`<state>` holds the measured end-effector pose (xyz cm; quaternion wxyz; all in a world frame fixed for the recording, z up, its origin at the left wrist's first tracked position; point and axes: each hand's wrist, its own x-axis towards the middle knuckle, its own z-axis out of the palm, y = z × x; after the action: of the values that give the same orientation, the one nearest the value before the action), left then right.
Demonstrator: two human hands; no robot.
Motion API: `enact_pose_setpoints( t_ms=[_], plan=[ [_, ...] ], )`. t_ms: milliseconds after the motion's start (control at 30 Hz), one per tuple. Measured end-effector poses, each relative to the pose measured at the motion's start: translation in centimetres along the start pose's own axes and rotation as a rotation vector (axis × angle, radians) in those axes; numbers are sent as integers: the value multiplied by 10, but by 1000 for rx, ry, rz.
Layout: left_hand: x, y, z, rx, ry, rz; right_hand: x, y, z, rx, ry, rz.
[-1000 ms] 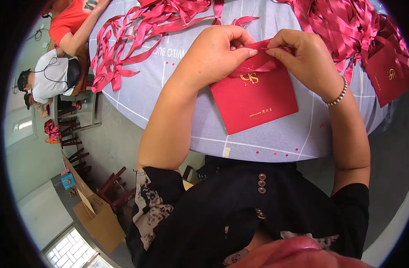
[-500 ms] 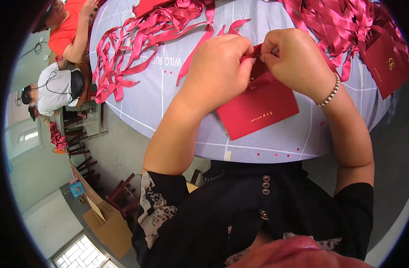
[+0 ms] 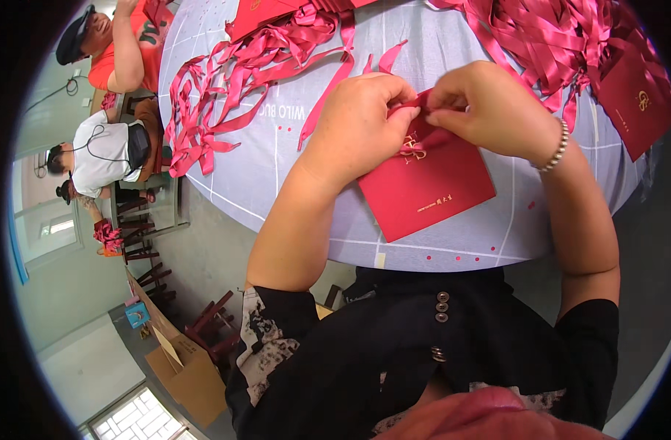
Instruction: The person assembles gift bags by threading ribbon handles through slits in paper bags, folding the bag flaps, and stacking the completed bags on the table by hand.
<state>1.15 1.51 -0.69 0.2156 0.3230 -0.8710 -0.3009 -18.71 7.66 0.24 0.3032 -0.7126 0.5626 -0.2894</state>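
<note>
Flat on the table in front of me lies a red paper bag or folder (image 3: pixel 440 189) with gold printing, tilted slightly. My left hand (image 3: pixel 365 123) pinches a dark pink ribbon (image 3: pixel 423 101) between thumb and forefinger at the bag's upper edge. Close beside it, my right hand (image 3: pixel 493 110) is closed with fingertips curled at the same ribbon. The two hands nearly meet. Part of the ribbon crosses the gold emblem. My fingers and the backs of my hands hide much of the bag's top edge.
Loose ribbons (image 3: pixel 233 95) lie left of my hands, with a thick heap of ribbon (image 3: pixel 544 44) at far right. Red bags (image 3: pixel 266 13) are stacked at the far side; another red bag (image 3: pixel 636 103) lies right. Co-workers sit leftward, including a person in white (image 3: pixel 104 150).
My right fingertips have loosened slightly and shifted beside the left ones. More of the gold emblem shows, with ribbon across it. The whole view has shifted a little.
</note>
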Motion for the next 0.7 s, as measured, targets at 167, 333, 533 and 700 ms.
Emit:
enact_pose_setpoints(
  t_ms=[167, 333, 533, 700],
  plan=[
    [1, 9, -7, -105, -48, 22, 1, 14, -12, -34, 47, -220],
    [-1, 11, -4, -33, -30, 172, 5, 13, -12, -1, -41, -251],
    [-2, 21, -8, 47, 36, 414, 1, 5, -28, 273, -94, -290],
    [-6, 23, -10, 144, 68, 613, 0, 0, -34, 198, -158, -187]
  ],
)
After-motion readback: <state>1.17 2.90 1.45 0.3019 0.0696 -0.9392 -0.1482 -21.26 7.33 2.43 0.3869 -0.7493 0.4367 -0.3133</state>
